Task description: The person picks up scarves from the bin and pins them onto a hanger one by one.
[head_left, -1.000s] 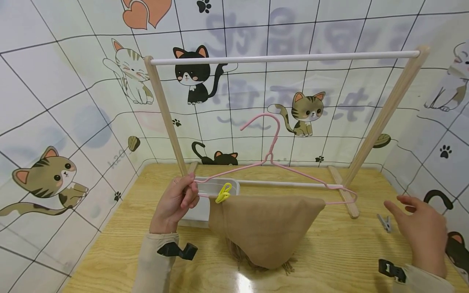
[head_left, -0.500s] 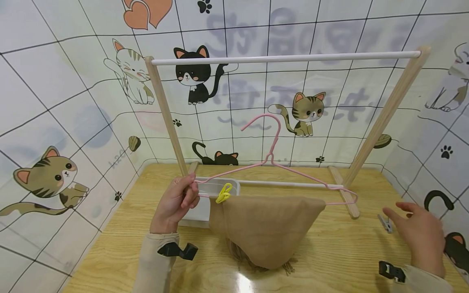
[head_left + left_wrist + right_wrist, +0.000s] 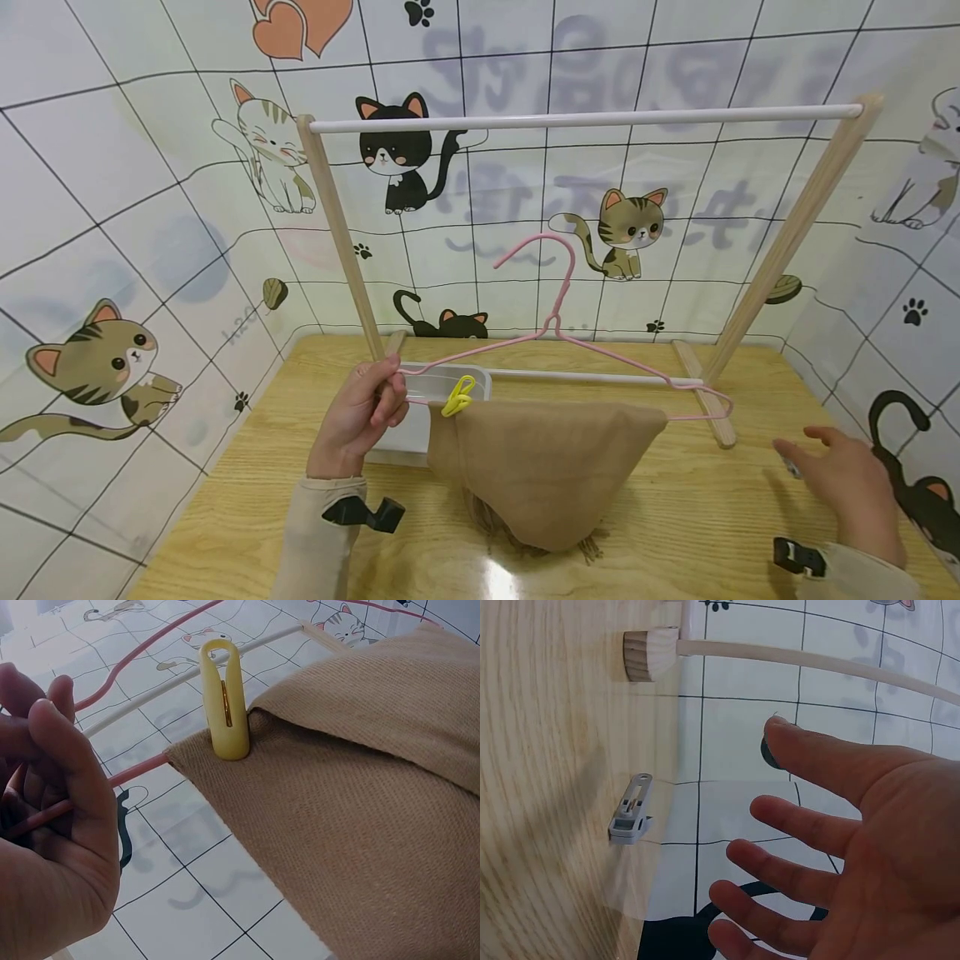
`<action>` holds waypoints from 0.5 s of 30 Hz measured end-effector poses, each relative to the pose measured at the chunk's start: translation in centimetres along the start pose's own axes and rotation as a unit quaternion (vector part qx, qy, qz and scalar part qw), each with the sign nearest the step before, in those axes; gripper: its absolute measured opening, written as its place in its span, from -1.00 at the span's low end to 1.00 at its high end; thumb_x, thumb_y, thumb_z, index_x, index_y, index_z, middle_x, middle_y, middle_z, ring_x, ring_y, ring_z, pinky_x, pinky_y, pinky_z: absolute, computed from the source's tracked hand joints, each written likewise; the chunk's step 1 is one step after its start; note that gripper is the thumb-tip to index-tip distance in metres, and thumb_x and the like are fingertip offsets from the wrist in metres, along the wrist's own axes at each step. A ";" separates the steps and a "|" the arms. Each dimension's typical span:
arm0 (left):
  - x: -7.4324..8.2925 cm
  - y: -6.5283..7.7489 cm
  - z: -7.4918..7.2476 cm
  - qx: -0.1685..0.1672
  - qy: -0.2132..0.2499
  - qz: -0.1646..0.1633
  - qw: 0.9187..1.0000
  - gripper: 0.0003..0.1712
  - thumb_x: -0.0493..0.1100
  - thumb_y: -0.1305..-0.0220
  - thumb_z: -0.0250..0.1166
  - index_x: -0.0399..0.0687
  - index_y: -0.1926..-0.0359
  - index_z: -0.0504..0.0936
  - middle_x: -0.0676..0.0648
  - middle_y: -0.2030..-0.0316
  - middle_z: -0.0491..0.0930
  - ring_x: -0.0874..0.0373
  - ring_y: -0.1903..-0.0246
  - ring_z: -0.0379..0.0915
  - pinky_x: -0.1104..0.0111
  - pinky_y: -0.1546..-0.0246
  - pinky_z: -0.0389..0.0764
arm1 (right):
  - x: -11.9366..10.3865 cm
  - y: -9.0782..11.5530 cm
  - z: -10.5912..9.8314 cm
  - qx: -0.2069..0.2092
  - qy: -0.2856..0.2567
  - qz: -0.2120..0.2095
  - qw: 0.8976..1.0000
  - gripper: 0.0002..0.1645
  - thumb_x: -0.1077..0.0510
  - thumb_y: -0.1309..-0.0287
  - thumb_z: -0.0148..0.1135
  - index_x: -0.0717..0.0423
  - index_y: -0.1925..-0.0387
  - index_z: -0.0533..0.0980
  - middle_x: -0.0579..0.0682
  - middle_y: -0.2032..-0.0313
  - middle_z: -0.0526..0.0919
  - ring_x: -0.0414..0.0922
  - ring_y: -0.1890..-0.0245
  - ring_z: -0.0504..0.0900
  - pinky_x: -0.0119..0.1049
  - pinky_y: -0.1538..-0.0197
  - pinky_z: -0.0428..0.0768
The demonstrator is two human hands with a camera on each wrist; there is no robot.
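My left hand (image 3: 358,417) grips the left end of a pink hanger (image 3: 555,321), its fingers curled round the wire. Over the hanger's lower bar drapes a brown fringed cloth (image 3: 555,467). A yellow clothespin (image 3: 226,705) clamps the cloth to that bar near its left edge, close to the left hand. Out at the right, my right hand (image 3: 851,483) hovers above the table with fingers spread and nothing held. A grey clothespin (image 3: 632,810) lies on the table just beyond those fingers; in the head view the hand mostly covers it.
A wooden rack with a white top rail (image 3: 585,119) stands at the back, its feet on the wooden table (image 3: 675,533). Behind the left hand and cloth sits a white plastic bin (image 3: 397,446). Cat-printed walls close in the back and both sides.
My right hand has moved slightly left and down, over the grey clothespin. My left hand, the hanger and the cloth have stayed where they were.
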State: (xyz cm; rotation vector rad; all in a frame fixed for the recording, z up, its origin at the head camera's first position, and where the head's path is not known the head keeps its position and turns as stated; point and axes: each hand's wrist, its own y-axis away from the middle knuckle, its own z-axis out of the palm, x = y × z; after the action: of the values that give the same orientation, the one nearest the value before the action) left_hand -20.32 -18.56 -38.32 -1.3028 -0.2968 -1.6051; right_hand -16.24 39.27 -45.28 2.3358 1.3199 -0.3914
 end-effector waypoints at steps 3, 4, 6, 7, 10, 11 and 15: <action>0.0 0.0 0.0 -0.003 0.000 0.001 1.000 -0.41 -0.20 -0.67 -0.13 -0.07 0.43 0.75 0.17 0.78 0.52 0.30 0.80 0.23 0.51 0.62 0.41 | -0.1 0.0 0.1 -0.008 0.003 0.002 1.000 0.05 -0.38 -0.42 0.03 0.43 -0.45 0.10 0.66 -0.37 0.07 0.63 -0.28 0.14 0.49 -0.23 0.27; 0.0 -0.1 -0.1 -0.004 -0.001 0.002 1.000 -0.41 -0.20 -0.67 -0.13 -0.07 0.43 0.75 0.17 0.78 0.51 0.29 0.80 0.22 0.52 0.62 0.41 | -0.1 0.0 0.1 -0.010 0.004 0.004 1.000 0.05 -0.37 -0.42 0.02 0.43 -0.45 0.10 0.67 -0.37 0.06 0.63 -0.28 0.13 0.49 -0.23 0.27; 0.0 -0.1 -0.1 -0.004 -0.002 0.002 1.000 -0.42 -0.20 -0.66 -0.13 -0.06 0.43 0.75 0.17 0.79 0.50 0.28 0.80 0.20 0.52 0.62 0.41 | -0.1 0.0 0.2 -0.013 0.005 0.006 1.000 0.05 -0.38 -0.42 0.02 0.43 -0.45 0.09 0.67 -0.37 0.05 0.63 -0.28 0.13 0.49 -0.23 0.28; 0.0 -0.1 -0.2 -0.006 -0.002 0.002 1.000 -0.41 -0.20 -0.67 -0.13 -0.06 0.44 0.74 0.17 0.79 0.49 0.27 0.80 0.18 0.51 0.62 0.40 | 0.0 0.0 0.2 -0.015 0.006 0.006 1.000 0.06 -0.38 -0.42 0.01 0.43 -0.46 0.09 0.67 -0.36 0.05 0.63 -0.28 0.14 0.49 -0.21 0.29; -0.2 0.0 -0.3 -0.007 0.000 0.000 1.000 -0.39 -0.21 -0.67 -0.15 -0.06 0.45 0.74 0.17 0.79 0.48 0.25 0.80 0.15 0.51 0.63 0.38 | 0.3 -0.1 0.3 -0.024 0.007 0.001 1.000 0.09 -0.41 -0.41 -0.01 0.44 -0.46 0.08 0.68 -0.35 0.05 0.64 -0.26 0.15 0.49 -0.18 0.32; -0.2 0.0 -0.3 -0.007 0.001 0.000 1.000 -0.39 -0.21 -0.67 -0.16 -0.06 0.45 0.74 0.17 0.79 0.47 0.25 0.79 0.14 0.50 0.63 0.38 | 0.4 -0.2 0.3 -0.027 0.008 -0.003 1.000 0.10 -0.42 -0.41 -0.02 0.44 -0.46 0.08 0.69 -0.35 0.05 0.64 -0.25 0.16 0.49 -0.17 0.32; -0.3 0.1 -0.2 -0.008 -0.001 0.002 1.000 -0.38 -0.22 -0.67 -0.18 -0.06 0.45 0.74 0.17 0.79 0.47 0.24 0.80 0.15 0.50 0.63 0.38 | 0.9 -0.6 0.2 -0.050 0.014 -0.027 0.998 0.14 -0.47 -0.41 -0.10 0.47 -0.45 0.06 0.71 -0.33 0.04 0.67 -0.22 0.16 0.50 -0.15 0.31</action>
State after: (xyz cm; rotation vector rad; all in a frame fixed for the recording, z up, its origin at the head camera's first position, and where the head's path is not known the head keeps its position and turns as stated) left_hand -20.42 -18.61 -38.71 -1.3159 -0.2836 -1.6056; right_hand -16.26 40.11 -46.01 2.2358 1.3856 -0.3025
